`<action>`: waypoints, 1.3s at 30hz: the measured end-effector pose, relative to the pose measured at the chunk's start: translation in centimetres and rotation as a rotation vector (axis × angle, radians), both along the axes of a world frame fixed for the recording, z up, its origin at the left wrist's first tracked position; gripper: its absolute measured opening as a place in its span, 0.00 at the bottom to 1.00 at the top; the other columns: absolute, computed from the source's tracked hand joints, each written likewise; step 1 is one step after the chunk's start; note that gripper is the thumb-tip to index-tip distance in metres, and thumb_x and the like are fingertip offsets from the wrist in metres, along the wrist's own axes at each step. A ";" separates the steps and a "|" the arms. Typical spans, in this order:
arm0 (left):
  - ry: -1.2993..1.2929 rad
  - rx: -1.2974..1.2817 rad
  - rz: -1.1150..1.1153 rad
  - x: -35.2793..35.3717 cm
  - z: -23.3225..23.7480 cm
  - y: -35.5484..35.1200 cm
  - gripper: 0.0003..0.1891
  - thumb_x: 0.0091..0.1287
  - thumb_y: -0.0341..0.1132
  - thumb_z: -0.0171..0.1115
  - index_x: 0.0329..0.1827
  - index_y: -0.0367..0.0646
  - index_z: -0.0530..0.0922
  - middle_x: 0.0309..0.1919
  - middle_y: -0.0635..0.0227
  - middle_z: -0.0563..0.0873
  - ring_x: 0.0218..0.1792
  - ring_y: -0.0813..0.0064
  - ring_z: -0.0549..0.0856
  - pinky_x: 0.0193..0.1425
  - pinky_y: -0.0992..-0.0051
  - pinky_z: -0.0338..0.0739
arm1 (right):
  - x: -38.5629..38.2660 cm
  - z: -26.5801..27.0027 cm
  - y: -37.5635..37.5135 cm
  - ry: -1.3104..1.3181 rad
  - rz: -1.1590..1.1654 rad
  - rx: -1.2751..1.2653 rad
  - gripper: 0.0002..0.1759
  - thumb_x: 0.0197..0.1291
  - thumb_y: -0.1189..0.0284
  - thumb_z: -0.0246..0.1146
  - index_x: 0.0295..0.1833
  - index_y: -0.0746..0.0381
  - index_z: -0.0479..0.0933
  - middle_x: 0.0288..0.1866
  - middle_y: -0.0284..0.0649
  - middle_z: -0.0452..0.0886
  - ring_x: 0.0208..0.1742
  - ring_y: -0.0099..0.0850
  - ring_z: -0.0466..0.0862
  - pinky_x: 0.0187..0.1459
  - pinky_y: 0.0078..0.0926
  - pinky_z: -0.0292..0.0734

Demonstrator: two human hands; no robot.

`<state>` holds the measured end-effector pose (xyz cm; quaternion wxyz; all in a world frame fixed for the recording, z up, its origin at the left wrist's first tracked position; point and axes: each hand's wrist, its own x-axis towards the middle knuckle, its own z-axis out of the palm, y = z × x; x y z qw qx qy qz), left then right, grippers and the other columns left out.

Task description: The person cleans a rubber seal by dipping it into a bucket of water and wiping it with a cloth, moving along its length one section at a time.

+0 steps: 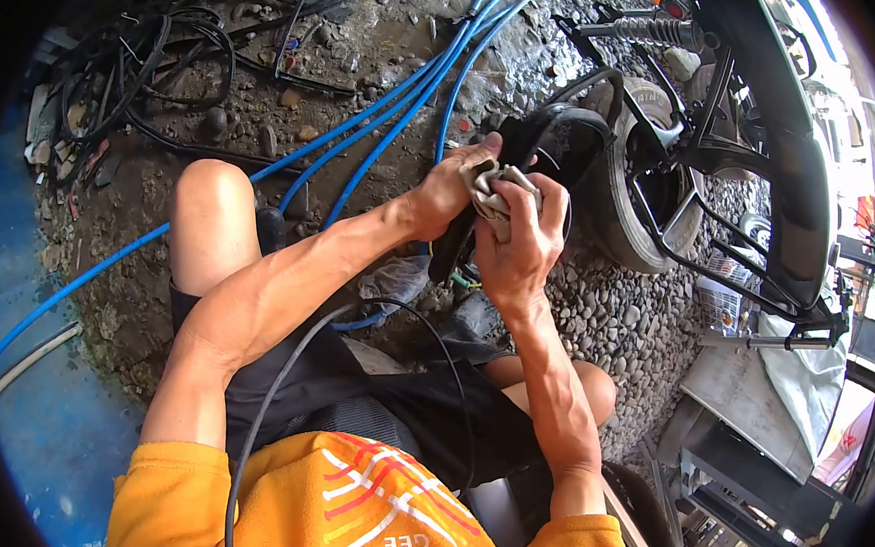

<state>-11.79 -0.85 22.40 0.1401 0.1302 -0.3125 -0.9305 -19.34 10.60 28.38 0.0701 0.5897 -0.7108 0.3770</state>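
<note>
My left hand (453,184) grips a black rubber inner tube (556,140) near its upper part, thumb side against it. My right hand (519,243) is closed around a grey rag (493,192) and presses it against the same tube. The tube loops up and to the right, in front of a motorcycle's rear wheel (628,185), and its lower end hangs down between my knees. Both hands meet at the middle of the view, over gravel ground.
A motorcycle (766,143) stands at the upper right with its rack and shock absorber. Blue hoses (398,101) run diagonally across the muddy ground. A tangle of black cables and tubes (150,65) lies at the upper left. Metal boxes (759,424) sit lower right.
</note>
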 end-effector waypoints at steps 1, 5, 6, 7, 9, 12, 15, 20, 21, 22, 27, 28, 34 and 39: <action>0.019 -0.019 0.030 0.3 0.1 0.4 0.23 0.84 0.47 0.42 0.61 0.39 0.79 0.53 0.68 0.85 0.53 0.84 0.81 0.62 0.78 0.75 | -0.3 -0.3 -0.2 -0.040 0.001 -0.042 0.22 0.41 0.84 0.70 0.47 0.62 0.81 0.46 0.51 0.78 0.46 0.49 0.82 0.46 0.41 0.80; 0.053 -0.084 0.068 -0.9 0.9 2.3 0.22 0.83 0.48 0.44 0.64 0.41 0.77 0.54 0.68 0.83 0.54 0.84 0.79 0.61 0.77 0.75 | -2.7 1.9 -2.0 0.145 -0.142 -0.264 0.19 0.43 0.83 0.71 0.45 0.62 0.80 0.44 0.50 0.78 0.42 0.47 0.83 0.39 0.40 0.80; 0.041 -0.104 0.048 -0.9 0.7 2.5 0.22 0.83 0.47 0.44 0.64 0.41 0.78 0.54 0.69 0.83 0.54 0.84 0.79 0.62 0.78 0.74 | -3.4 2.7 -2.4 0.176 -0.183 -0.283 0.17 0.45 0.83 0.71 0.44 0.62 0.79 0.43 0.49 0.78 0.42 0.47 0.82 0.37 0.41 0.80; 0.028 -0.126 0.028 -1.0 0.5 2.7 0.21 0.83 0.46 0.45 0.63 0.41 0.78 0.54 0.69 0.83 0.55 0.84 0.78 0.63 0.78 0.73 | -3.6 3.1 -2.8 0.172 -0.213 -0.259 0.16 0.46 0.83 0.70 0.43 0.62 0.79 0.42 0.49 0.79 0.42 0.47 0.82 0.38 0.41 0.80; 0.025 -0.151 0.072 -0.9 0.5 2.6 0.21 0.83 0.47 0.44 0.63 0.42 0.77 0.53 0.72 0.83 0.53 0.84 0.79 0.61 0.78 0.74 | -3.1 3.1 -2.7 0.175 -0.182 -0.240 0.15 0.47 0.82 0.70 0.43 0.62 0.80 0.42 0.48 0.79 0.43 0.46 0.82 0.40 0.42 0.81; 0.062 -0.073 0.134 -0.1 0.1 1.5 0.22 0.83 0.49 0.43 0.64 0.44 0.76 0.51 0.74 0.84 0.49 0.83 0.82 0.57 0.77 0.78 | 0.0 0.0 -1.3 0.082 0.050 -0.185 0.16 0.44 0.82 0.70 0.43 0.62 0.81 0.43 0.50 0.80 0.45 0.47 0.83 0.44 0.40 0.80; 0.098 0.031 0.033 0.0 -0.8 1.2 0.22 0.83 0.49 0.44 0.65 0.44 0.77 0.53 0.71 0.85 0.51 0.82 0.84 0.57 0.75 0.79 | -0.8 -0.5 -1.1 0.051 -0.026 -0.229 0.17 0.44 0.81 0.70 0.44 0.63 0.81 0.43 0.51 0.80 0.45 0.48 0.82 0.46 0.42 0.80; 0.141 -0.069 0.089 -1.7 1.0 2.3 0.26 0.82 0.54 0.43 0.65 0.41 0.76 0.51 0.69 0.85 0.50 0.81 0.84 0.57 0.76 0.80 | -3.3 -0.5 -2.0 -0.217 -0.217 -0.416 0.16 0.53 0.82 0.66 0.50 0.65 0.80 0.44 0.47 0.83 0.44 0.38 0.84 0.45 0.32 0.79; 0.076 -0.036 0.105 -1.5 2.2 2.4 0.27 0.81 0.56 0.44 0.63 0.43 0.76 0.48 0.71 0.86 0.46 0.83 0.85 0.51 0.78 0.81 | -3.3 -0.2 -1.8 -0.421 -0.250 -0.416 0.15 0.55 0.82 0.64 0.50 0.66 0.80 0.43 0.44 0.84 0.42 0.33 0.84 0.44 0.29 0.79; 0.026 -0.110 0.082 -1.3 1.8 2.3 0.26 0.81 0.56 0.45 0.63 0.43 0.77 0.47 0.72 0.86 0.45 0.84 0.84 0.49 0.79 0.81 | -3.4 0.3 -1.6 -0.624 -0.280 -0.414 0.14 0.58 0.81 0.63 0.51 0.67 0.80 0.42 0.41 0.84 0.41 0.29 0.84 0.43 0.26 0.79; -0.125 -0.166 0.070 -1.1 0.3 2.3 0.24 0.78 0.56 0.52 0.58 0.45 0.78 0.41 0.77 0.86 0.37 0.88 0.84 0.39 0.83 0.79 | -4.8 0.7 -1.2 -1.106 -0.050 -0.202 0.08 0.66 0.77 0.65 0.49 0.66 0.83 0.35 0.30 0.85 0.35 0.16 0.80 0.36 0.17 0.77; -0.136 -0.117 0.091 -1.0 0.4 2.2 0.23 0.78 0.55 0.53 0.58 0.44 0.78 0.42 0.77 0.86 0.37 0.87 0.84 0.40 0.82 0.80 | -3.7 0.0 -1.4 -1.054 -0.012 -0.212 0.08 0.66 0.79 0.61 0.49 0.66 0.81 0.35 0.30 0.84 0.33 0.16 0.80 0.33 0.18 0.77; -0.160 -0.126 0.170 -0.1 0.1 1.0 0.22 0.81 0.50 0.48 0.64 0.43 0.76 0.53 0.69 0.85 0.50 0.78 0.85 0.53 0.74 0.82 | -2.0 -3.3 -0.7 -1.139 -0.051 -0.120 0.17 0.65 0.80 0.51 0.56 0.66 0.79 0.33 0.32 0.82 0.29 0.17 0.77 0.31 0.20 0.75; -0.192 -0.295 0.230 0.1 -0.8 0.9 0.23 0.78 0.51 0.56 0.66 0.45 0.78 0.51 0.76 0.85 0.41 0.88 0.79 0.43 0.79 0.75 | -2.9 -3.1 -0.4 -1.240 -0.070 -0.076 0.17 0.60 0.80 0.51 0.48 0.68 0.83 0.31 0.32 0.82 0.28 0.17 0.77 0.31 0.19 0.74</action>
